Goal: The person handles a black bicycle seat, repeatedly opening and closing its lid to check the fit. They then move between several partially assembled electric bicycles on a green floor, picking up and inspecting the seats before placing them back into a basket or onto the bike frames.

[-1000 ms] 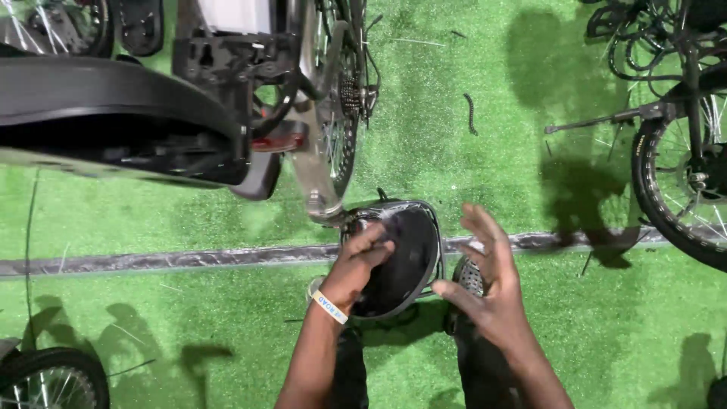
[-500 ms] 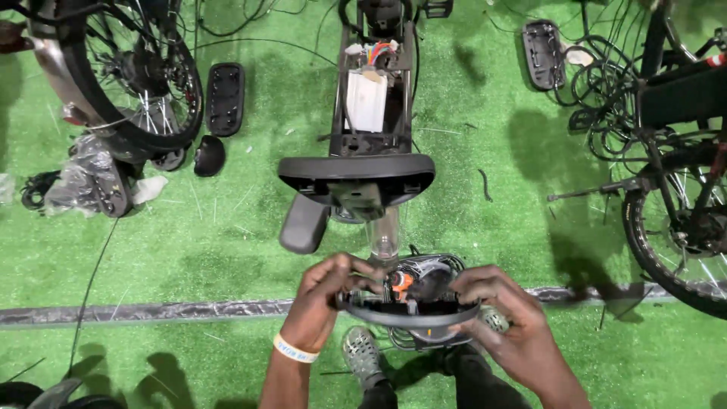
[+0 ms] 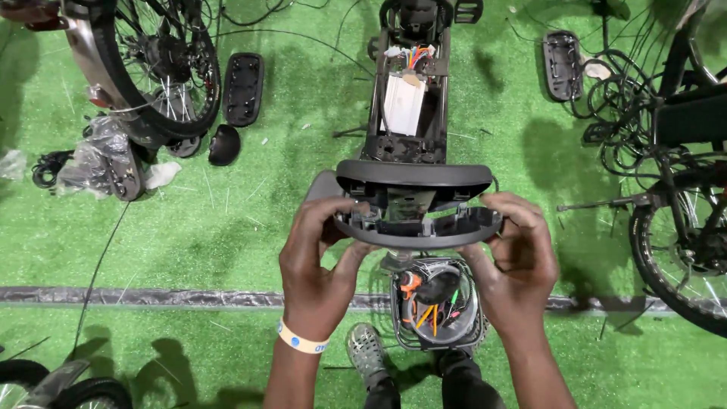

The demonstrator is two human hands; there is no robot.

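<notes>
left hand (image 3: 318, 265) closed on left end of dark curved cover (image 3: 420, 227) | right hand (image 3: 519, 261) closed on right end | cover held above open headlight shell (image 3: 438, 303), against scooter frame (image 3: 409, 113) | green turf (image 3: 227, 220)

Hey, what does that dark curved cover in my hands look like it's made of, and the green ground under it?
The dark curved cover looks like moulded plastic, matte grey-black: its inner side shows ribs and clip tabs. Both the left hand and right hand hold its ends. The green ground seems to be artificial turf, an even bright green with short fibres and a grey seam strip; I can't be certain from here.
</notes>
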